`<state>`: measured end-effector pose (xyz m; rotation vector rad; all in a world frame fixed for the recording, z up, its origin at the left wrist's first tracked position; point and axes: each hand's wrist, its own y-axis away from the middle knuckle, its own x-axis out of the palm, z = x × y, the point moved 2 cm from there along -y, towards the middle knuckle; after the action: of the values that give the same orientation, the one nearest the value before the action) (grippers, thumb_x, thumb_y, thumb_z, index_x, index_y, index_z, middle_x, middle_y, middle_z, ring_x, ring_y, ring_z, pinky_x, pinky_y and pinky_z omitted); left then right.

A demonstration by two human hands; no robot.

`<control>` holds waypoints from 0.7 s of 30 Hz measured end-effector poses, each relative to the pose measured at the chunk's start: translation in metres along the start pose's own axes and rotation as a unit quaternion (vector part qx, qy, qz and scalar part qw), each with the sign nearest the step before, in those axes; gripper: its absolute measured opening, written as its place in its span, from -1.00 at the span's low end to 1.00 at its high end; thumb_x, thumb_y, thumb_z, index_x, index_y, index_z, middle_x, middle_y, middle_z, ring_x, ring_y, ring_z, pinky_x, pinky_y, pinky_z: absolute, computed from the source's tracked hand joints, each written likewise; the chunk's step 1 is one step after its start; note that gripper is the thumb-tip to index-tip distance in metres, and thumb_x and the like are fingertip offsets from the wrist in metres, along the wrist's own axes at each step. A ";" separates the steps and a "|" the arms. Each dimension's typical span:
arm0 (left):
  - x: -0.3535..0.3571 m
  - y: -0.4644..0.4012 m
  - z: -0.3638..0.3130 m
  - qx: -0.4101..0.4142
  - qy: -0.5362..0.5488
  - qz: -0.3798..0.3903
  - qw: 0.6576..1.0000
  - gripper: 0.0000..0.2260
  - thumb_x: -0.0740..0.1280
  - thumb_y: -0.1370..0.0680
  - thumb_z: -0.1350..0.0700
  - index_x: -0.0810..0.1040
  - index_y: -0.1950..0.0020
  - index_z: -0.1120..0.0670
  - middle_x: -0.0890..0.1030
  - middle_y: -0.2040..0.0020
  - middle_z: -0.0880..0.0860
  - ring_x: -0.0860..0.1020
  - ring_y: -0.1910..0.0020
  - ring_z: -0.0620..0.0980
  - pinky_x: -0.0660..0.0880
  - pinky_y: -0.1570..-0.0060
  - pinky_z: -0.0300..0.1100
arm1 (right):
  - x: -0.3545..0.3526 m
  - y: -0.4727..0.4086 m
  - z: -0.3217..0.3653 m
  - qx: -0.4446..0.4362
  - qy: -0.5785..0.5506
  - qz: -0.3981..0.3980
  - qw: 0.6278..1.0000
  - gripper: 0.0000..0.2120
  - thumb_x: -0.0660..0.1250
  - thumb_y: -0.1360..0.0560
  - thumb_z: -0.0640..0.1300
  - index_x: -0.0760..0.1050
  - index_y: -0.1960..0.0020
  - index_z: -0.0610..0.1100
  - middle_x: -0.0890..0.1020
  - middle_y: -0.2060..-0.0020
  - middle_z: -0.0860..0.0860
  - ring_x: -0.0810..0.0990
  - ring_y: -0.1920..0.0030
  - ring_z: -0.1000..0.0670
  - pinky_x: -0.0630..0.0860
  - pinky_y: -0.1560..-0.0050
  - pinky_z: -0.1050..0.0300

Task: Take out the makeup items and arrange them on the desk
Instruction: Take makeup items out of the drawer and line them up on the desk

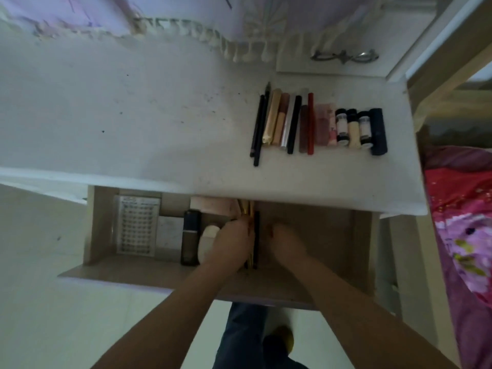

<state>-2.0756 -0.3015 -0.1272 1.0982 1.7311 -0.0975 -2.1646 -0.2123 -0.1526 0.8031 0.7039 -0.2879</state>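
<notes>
Both hands reach into the open drawer [306, 262] at 6 o'clock. The left hand [234, 241] curls around slim gold-handled brushes [246, 209]; the right hand [285, 241] lies beside them, its grip unclear. Makeup items [316, 123] line the worktop [159, 115] at 2 o'clock.

The surface [159, 115] is white, flecked with small dark specks. On it, the row of makeup items [316, 123] runs from black pencils [257, 129] through beige, brown and silver sticks to a red stick [310, 123], a pink-brown packet [325, 123], white black-capped vials [341, 126] and a navy case [378, 131]. The drawer [306, 230] is tan inside. It holds a white sheet with rows of dark dots [137, 225], a dark bottle [190, 235] and gold-toned sticks [247, 209]. The bedcover [463, 209] is pink-magenta with a floral print.
</notes>
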 end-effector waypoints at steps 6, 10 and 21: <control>0.029 -0.027 0.008 -0.034 -0.053 0.001 0.998 -0.74 0.08 -0.65 0.15 0.41 -0.27 0.16 0.60 -0.04 0.20 0.59 0.06 0.16 0.56 0.13 0.02 | 0.022 -0.009 -0.001 0.029 -0.025 -0.054 0.998 -0.74 0.07 -0.62 -0.06 0.46 0.00 -0.18 0.61 0.00 -0.17 0.58 0.02 -0.17 0.49 0.04 0.07; 0.035 -0.028 0.005 -0.045 -0.073 -0.008 0.996 -0.77 0.09 -0.63 0.15 0.44 -0.21 0.18 0.60 -0.01 0.19 0.60 0.08 0.15 0.50 0.23 -0.06 | 0.026 -0.012 0.004 0.000 0.039 -0.055 0.998 -0.76 0.07 -0.62 -0.13 0.45 -0.14 -0.20 0.58 -0.08 -0.15 0.58 -0.03 -0.14 0.46 0.07 0.09; 0.021 -0.008 0.006 -0.086 0.188 0.011 0.978 -0.87 0.29 -0.52 0.11 0.44 0.12 0.16 0.52 0.29 0.13 0.55 0.27 0.08 0.43 0.37 -0.21 | -0.009 0.016 -0.028 -0.038 0.084 -0.066 0.994 -0.61 0.21 -0.56 -0.06 0.35 -0.36 -0.13 0.57 -0.11 -0.12 0.59 0.02 -0.13 0.51 0.17 0.09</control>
<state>-2.0778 -0.2968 -0.1498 1.0547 2.0178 0.2870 -2.1771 -0.1810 -0.1514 0.7149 0.9235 -0.3139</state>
